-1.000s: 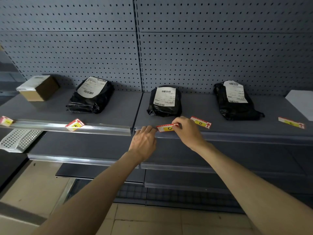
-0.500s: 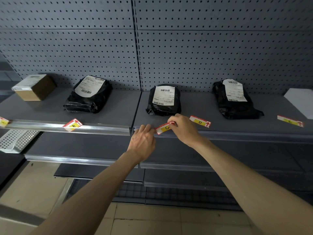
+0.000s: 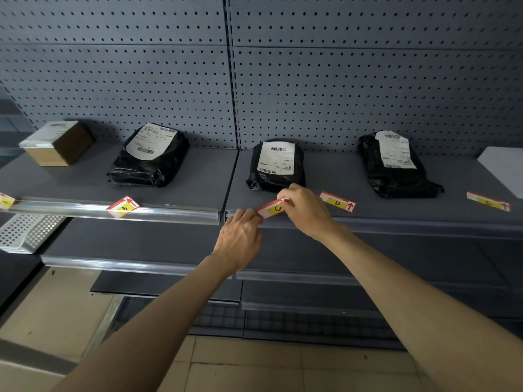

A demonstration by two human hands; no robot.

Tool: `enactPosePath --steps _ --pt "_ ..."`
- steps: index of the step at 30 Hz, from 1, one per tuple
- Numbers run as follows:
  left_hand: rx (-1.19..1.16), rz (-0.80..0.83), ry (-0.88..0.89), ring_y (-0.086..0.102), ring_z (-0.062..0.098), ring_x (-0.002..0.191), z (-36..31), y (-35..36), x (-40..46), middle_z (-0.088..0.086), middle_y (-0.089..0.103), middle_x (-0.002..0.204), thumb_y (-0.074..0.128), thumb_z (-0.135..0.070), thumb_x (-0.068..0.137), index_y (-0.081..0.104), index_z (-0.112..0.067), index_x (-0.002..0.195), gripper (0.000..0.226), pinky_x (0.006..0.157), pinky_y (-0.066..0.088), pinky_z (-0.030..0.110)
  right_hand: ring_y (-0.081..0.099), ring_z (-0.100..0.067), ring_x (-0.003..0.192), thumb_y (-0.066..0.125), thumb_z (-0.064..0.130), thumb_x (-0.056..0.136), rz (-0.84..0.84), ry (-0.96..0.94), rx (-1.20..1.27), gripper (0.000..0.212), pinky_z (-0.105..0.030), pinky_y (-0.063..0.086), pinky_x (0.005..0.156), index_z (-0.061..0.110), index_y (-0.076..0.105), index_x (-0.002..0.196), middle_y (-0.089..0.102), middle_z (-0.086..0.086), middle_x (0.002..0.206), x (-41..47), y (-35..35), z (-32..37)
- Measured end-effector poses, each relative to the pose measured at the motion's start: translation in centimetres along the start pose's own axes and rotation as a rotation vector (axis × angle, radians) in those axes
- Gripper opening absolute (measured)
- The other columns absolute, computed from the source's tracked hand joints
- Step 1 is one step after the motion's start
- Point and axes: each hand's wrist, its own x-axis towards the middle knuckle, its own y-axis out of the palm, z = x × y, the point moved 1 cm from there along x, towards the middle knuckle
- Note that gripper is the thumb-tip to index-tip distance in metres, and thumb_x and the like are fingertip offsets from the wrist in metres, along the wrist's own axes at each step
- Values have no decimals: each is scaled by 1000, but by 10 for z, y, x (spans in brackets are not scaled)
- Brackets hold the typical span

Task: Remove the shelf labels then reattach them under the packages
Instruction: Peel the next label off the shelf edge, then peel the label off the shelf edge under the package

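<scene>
A red, white and yellow shelf label marked C is pinched at its right end by my right hand, tilted up, at the front edge of the shelf below the middle black package. My left hand has its fingertips on the shelf's front rail by the label's left end. Label D lies loose on the shelf to the right. Label B leans on the clear rail under the left black package. Label E lies right of the third black package.
A cardboard box stands at the far left of the shelf, with another label at the rail below it. A white flat package sits at the far right. A white perforated basket hangs lower left. Lower shelves and pegboard backing fill the rest.
My right hand has tilted label C so its right end sits higher. My left hand stayed at the rail beside it. The camera shifted slightly.
</scene>
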Motion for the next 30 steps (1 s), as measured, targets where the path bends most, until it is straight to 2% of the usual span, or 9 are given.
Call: enactPosePath --steps 4,10,12,15,19,22,25,30 --pt "-21 2 -11 54 26 105 -1 0 2 5 61 117 50 -12 89 63 -10 118 31 92 48 39 57 -24 76 48 12 97 71 -10 -86 19 -32 36 61 13 66 93 55 -3 93 -4 5 -1" --pt "-33 22 -11 51 23 111 0 -2 6 3 58 122 48 -14 92 60 -12 122 32 95 46 36 61 -27 82 49 13 98 66 40 -116 18 -34 37 63 13 66 102 58 -6 102 -4 10 -2" --pt "-21 55 -5 50 24 112 1 -4 10 5 56 123 47 -16 93 59 -12 122 32 97 46 37 62 -25 86 53 17 96 59 41 -103 18 -33 42 64 14 62 112 59 -5 107 -4 8 -2" --pt "-42 54 8 52 24 109 0 -12 18 6 59 117 48 -19 93 60 -11 117 28 94 48 38 63 -19 84 56 32 95 3 70 -76 35 -30 47 62 13 53 124 59 -3 110 -9 -5 -3" --pt "-88 5 45 56 24 103 -10 -31 37 6 64 107 50 -18 92 63 -10 107 21 86 50 37 64 -21 82 55 36 95 -41 142 -128 31 -35 53 68 11 59 113 59 -3 109 -22 -32 -21" --pt "-123 10 78 56 23 102 -28 -41 58 4 64 105 53 -20 92 63 -12 107 19 83 50 37 64 -21 81 56 32 94 -41 212 -177 22 -32 48 65 13 63 103 59 -2 105 -34 -50 -46" --pt "-147 67 111 55 23 106 -53 -39 82 5 64 108 56 -20 91 62 -12 111 23 86 52 41 62 -24 76 59 32 92 -35 275 -235 19 -30 38 59 13 63 95 57 -3 99 -42 -66 -73" --pt "-66 210 175 50 26 113 -96 -15 121 8 60 117 52 -12 91 59 -12 119 29 97 46 43 59 -23 74 62 33 90 -5 334 -220 21 -31 40 59 13 62 96 56 -5 101 -45 -76 -113"
